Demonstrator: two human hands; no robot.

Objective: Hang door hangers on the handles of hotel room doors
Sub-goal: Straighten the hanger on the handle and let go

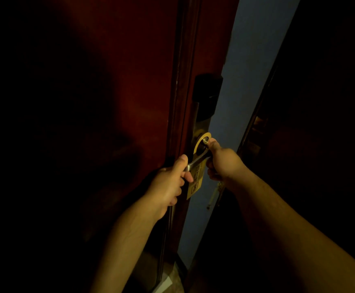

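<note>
dimly, we see our left hand [170,182] gripping the tip of the lever handle [195,160] on a red door [130,81]. our right hand [221,159] pinches the gold door hanger [194,187], its loop round the handle's base. next, we judge: release both, letting it hang.

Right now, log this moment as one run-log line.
left hand: grips handle end | right hand: holds door hanger loop | door hanger: looped over handle, not released

Door handle [196,160] carrying a hanger [196,182]
The yellow hanger's loop rings the metal handle on the dark red door [140,81]; its card hangs below.
</note>
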